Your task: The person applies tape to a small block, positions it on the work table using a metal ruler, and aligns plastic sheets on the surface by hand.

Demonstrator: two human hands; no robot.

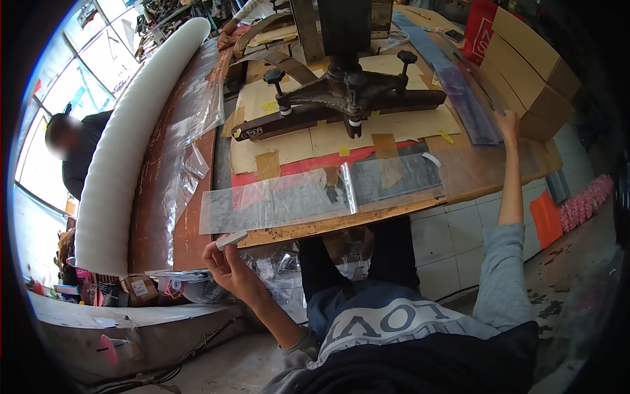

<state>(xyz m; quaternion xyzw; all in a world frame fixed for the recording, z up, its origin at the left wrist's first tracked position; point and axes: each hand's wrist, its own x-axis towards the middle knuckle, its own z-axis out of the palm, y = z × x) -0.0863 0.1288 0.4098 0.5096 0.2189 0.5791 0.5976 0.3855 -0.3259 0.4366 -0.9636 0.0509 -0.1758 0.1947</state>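
My left hand is closed at the table's front left corner, its fingers around a small pale grey bar whose kind I cannot make out. Just above it lies the left end of a long clear plastic strip, flat along the front edge with a shiny band across it. Far to the right, my right hand is closed in a pinch at the near end of a long thin dark strip. Bluish clear plastic sheets lie beside that hand. Whatever is between its fingers is partly hidden.
A heavy black press frame stands over the middle of the table. Cardboard boxes are at the right, beside a red bag. A white foam roll lies left. One person is beyond it; another person's hand shows at the back.
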